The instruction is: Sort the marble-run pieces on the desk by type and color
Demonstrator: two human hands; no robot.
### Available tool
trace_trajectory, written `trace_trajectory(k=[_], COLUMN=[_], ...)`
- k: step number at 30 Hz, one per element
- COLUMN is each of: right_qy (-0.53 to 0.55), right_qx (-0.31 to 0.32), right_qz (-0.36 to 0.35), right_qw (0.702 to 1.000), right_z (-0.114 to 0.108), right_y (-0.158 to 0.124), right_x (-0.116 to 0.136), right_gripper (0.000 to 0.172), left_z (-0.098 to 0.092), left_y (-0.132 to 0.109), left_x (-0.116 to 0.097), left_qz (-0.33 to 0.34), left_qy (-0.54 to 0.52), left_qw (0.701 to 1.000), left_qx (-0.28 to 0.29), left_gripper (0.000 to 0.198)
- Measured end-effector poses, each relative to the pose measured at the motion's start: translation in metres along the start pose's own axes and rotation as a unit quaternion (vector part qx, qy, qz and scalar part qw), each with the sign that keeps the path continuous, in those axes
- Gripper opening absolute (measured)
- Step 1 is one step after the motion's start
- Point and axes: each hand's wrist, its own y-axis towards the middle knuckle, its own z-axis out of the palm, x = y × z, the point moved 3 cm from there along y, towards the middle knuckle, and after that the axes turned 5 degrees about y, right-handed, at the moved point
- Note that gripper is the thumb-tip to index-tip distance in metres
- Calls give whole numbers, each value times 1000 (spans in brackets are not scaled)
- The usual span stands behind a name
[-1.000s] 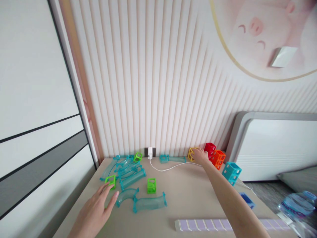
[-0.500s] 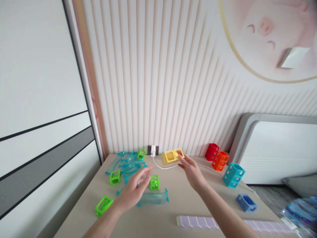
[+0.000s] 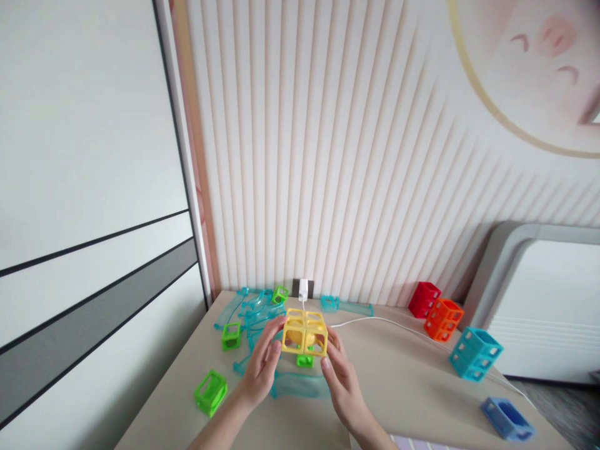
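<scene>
Two joined yellow open-sided blocks [image 3: 304, 332] are held up over the table in the middle of the head view. My left hand [image 3: 263, 362] has its fingers and thumb on their left side, and my right hand [image 3: 341, 374] grips the right side. Right behind and below the yellow blocks sits a green block [image 3: 304, 360], partly hidden. A clear teal track piece [image 3: 300, 385] lies between my wrists. More teal track pieces [image 3: 255, 317] are heaped at the back left, near a green block [image 3: 231, 336].
At the right stand red [image 3: 424, 299], orange [image 3: 443, 319] and teal [image 3: 475, 354] block stacks, with a blue block [image 3: 507, 419] in front. Another green block [image 3: 211, 393] lies front left. A white cable [image 3: 384, 319] runs across the table [image 3: 398, 387] from a charger [image 3: 303, 289].
The yellow blocks have come down and toward me, turned. My left hand has moved to them and taken hold. The view has shifted left, showing teal pieces behind the cable.
</scene>
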Motion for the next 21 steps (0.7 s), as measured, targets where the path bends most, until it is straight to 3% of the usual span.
trace_trajectory(k=[4, 9, 12, 17, 21], right_qy=[-51, -100, -112, -137, -160], right_qx=[76, 100, 101, 169, 176], right_qz=[-34, -47, -39, -27, -39], right_qw=[995, 989, 988, 976, 970], right_z=[4, 0, -4, -6, -10], right_y=[-18, -27, -26, -22, -18], right_x=[-2, 2, 2, 5, 7], right_gripper=[46, 47, 46, 48, 48], left_z=[-2, -7, -9, -8, -7], left_y=[-8, -9, -8, -11, -12], left_x=[15, 10, 14, 21, 15], left_qz=[32, 25, -1, -39, -42], left_qy=[-69, -168, -173, -128, -112], left_qw=[996, 985, 984, 980, 978], left_qx=[-39, 12, 49, 147, 170], left_gripper=[44, 29, 35, 53, 58])
